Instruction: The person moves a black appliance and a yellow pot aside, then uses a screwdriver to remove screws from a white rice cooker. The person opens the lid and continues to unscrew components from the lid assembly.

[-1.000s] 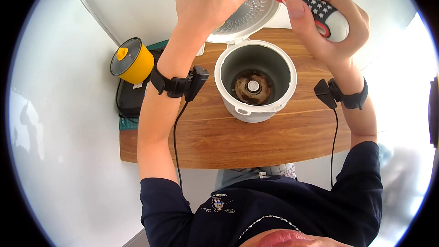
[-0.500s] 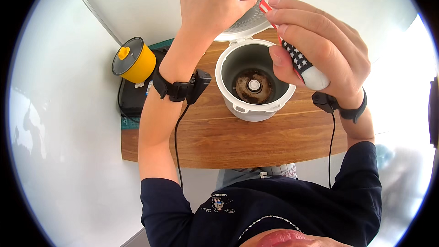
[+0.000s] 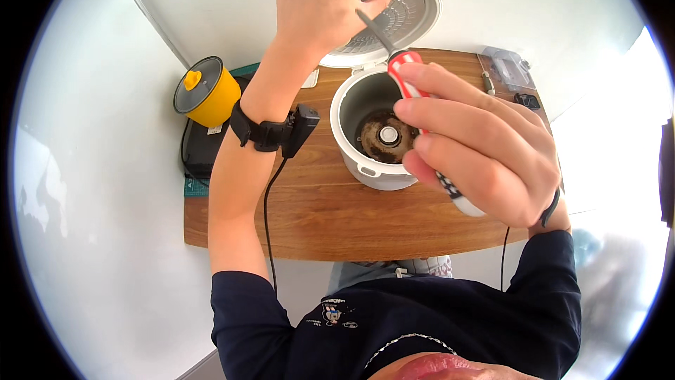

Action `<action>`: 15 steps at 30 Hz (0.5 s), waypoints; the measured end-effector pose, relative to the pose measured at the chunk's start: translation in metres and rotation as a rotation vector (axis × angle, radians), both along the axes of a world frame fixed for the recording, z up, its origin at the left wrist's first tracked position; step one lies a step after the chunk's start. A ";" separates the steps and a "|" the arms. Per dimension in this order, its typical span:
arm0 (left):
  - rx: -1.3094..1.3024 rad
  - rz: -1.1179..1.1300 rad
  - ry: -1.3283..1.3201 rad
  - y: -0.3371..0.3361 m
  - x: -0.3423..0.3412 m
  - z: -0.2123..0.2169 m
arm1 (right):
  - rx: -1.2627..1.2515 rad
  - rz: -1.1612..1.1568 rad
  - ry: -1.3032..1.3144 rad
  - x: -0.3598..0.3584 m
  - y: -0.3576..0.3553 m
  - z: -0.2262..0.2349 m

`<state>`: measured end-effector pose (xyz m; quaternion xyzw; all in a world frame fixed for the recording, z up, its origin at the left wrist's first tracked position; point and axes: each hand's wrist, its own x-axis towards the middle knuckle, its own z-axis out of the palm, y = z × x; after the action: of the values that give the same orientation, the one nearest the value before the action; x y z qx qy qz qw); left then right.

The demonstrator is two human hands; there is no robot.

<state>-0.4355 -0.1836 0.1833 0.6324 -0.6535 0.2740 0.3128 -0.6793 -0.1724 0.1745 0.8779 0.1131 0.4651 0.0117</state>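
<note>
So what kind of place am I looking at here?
Probably a small repair bench: a wooden table against a white wall, an opened white rice cooker, a screwdriver in the right hand.

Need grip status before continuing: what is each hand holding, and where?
Right hand grips the screwdriver by its red-and-white handle; left hand holds the cooker lid at its rim.

One white rice cooker [image 3: 376, 144] with its one lid [image 3: 397, 18] raised; one red-handled screwdriver [image 3: 415, 99]; one small yellow pot [image 3: 206, 92]; one wooden worktop [image 3: 316, 218]; two hands, left hand [image 3: 320, 4] and right hand [image 3: 481, 148]; two wrist bands.
</note>
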 end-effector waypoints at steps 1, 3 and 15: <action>-0.028 -0.012 -0.022 0.000 -0.002 -0.001 | 0.022 -0.020 -0.026 -0.005 0.001 0.001; -0.014 -0.009 -0.025 0.001 -0.003 -0.004 | 0.043 -0.056 -0.080 -0.010 -0.003 -0.003; 0.057 -0.166 0.092 0.001 0.003 0.006 | -0.035 -0.049 -0.288 0.002 -0.043 -0.027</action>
<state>-0.4323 -0.1825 0.1890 0.5966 -0.6961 0.1991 0.3462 -0.6772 -0.2151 0.1480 0.8043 0.0970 0.5838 0.0546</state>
